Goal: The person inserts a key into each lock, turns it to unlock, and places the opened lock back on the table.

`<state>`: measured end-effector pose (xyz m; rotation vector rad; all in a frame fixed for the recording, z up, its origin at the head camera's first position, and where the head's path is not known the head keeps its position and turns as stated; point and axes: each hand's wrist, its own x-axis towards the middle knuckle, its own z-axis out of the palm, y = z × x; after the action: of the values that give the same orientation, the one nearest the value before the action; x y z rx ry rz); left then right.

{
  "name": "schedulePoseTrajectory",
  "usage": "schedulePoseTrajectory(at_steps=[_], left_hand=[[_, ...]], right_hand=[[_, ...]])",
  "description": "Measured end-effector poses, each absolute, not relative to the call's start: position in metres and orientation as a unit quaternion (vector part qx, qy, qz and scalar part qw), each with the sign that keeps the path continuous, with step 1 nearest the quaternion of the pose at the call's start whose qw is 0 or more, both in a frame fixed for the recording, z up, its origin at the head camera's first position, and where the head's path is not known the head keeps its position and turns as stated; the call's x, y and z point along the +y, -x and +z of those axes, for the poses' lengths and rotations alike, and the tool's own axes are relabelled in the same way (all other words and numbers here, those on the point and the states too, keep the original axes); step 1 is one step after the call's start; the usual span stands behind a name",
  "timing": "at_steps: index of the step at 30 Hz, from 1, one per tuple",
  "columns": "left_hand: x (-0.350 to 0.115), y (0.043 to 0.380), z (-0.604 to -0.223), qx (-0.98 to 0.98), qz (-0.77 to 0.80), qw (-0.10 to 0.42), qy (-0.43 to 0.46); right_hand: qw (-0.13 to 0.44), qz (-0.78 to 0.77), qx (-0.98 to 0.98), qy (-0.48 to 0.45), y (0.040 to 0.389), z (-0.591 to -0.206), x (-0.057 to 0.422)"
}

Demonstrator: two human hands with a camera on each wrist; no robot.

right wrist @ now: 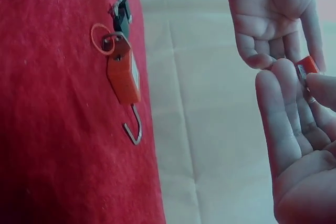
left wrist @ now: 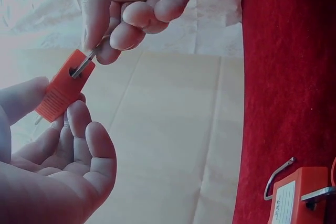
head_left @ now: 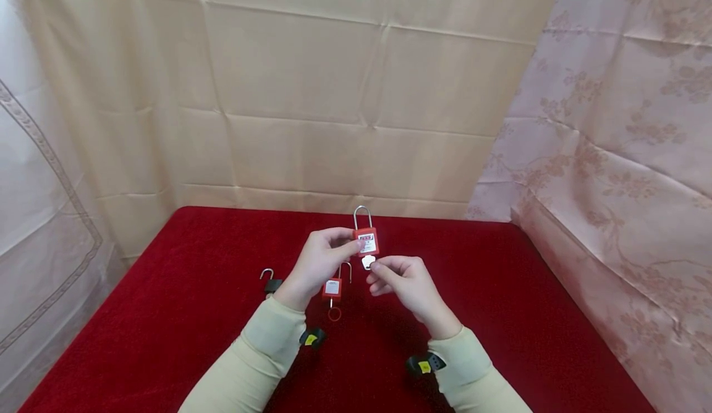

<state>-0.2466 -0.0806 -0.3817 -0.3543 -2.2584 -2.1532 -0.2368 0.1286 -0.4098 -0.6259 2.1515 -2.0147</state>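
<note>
Above the table, my left hand point(head_left: 317, 261) pinches a red padlock point(head_left: 366, 242) by its body, thumb on the white label. Its silver shackle point(head_left: 363, 215) points up, with both legs meeting the body. My right hand point(head_left: 408, 280) grips the head of a key point(head_left: 368, 262) between thumb and fingers just below the lock. In the left wrist view, the key's blade point(left wrist: 83, 67) sits in the keyhole on the underside of the padlock point(left wrist: 59, 92). The right wrist view shows only a corner of the padlock point(right wrist: 308, 65) behind the fingers.
A second red padlock point(head_left: 332, 288) lies on the red-covered table point(head_left: 456, 264), its shackle raised open and a key with a red ring point(head_left: 334, 314) in it. Left of it lies a black padlock point(head_left: 272, 285) with an open shackle, partly behind my left wrist. Curtains surround the table.
</note>
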Motion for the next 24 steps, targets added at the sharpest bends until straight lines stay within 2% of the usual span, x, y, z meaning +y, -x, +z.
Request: schedulePoseTrajectory(at_steps=[8, 24], left_hand=[[-0.081, 0.246, -0.382, -0.714, -0.692, 0.001, 0.108], [-0.079, 0.248, -0.383, -0.688, -0.716, 0.011, 0.121]], right_hand=[[0.099, -0.701, 0.677, 0.203, 0.236, -0.414, 0.126], [0.094, -0.754, 0.628, 0.168, 0.233, -0.419, 0.118]])
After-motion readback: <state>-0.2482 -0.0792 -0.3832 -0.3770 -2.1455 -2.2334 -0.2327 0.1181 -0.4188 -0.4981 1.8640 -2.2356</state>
